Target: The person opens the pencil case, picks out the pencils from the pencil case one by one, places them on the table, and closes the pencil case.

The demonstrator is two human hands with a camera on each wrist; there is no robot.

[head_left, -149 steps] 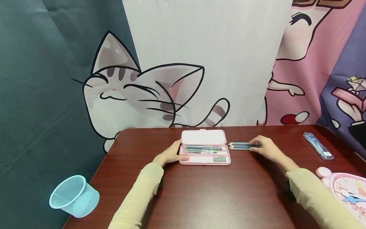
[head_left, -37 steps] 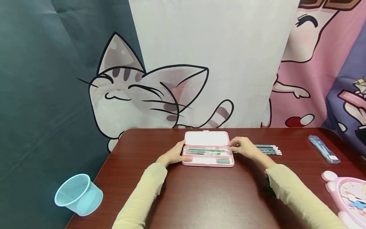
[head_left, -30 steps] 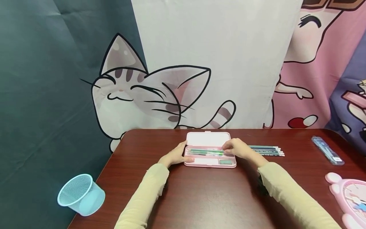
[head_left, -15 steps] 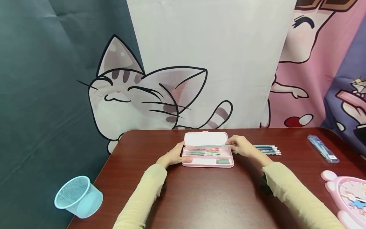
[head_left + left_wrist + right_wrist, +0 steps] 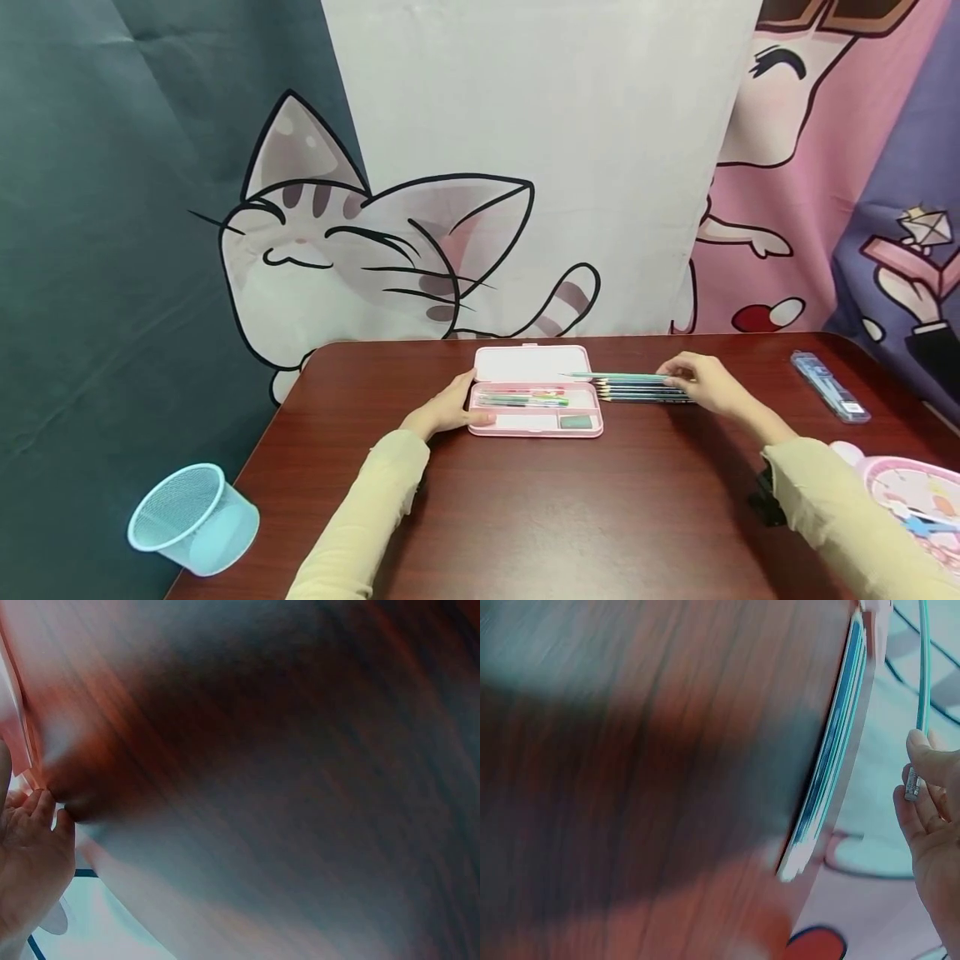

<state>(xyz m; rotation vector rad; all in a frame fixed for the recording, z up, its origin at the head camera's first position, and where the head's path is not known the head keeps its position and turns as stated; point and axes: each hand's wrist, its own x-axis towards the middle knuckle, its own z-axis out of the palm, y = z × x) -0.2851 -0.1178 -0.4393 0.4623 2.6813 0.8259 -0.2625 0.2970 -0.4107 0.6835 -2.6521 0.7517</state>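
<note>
An open pink pencil case (image 5: 536, 432) lies at the back middle of the table in the head view. Several pens (image 5: 525, 401) are in its rear compartment and a grey-green eraser (image 5: 576, 422) is at front right. My left hand (image 5: 442, 408) grips the case's left end, thumb over the front compartment. A light green pencil (image 5: 626, 376) is pinched near its eraser end by my right hand (image 5: 701, 383), raised off the table in the right wrist view. Below it, several dark pencils (image 5: 829, 750) lie side by side, right of the case.
A blue clear plastic case (image 5: 828, 385) lies at the back right. At the right edge is a pink clock (image 5: 911, 492), partly behind the right sleeve. A light blue mesh basket (image 5: 197, 521) stands at the left edge. A printed cloth hangs behind the table.
My right hand reached into the case, picked out the light green pencil and carried it right, above the row of dark pencils. The left hand stays on the case.
</note>
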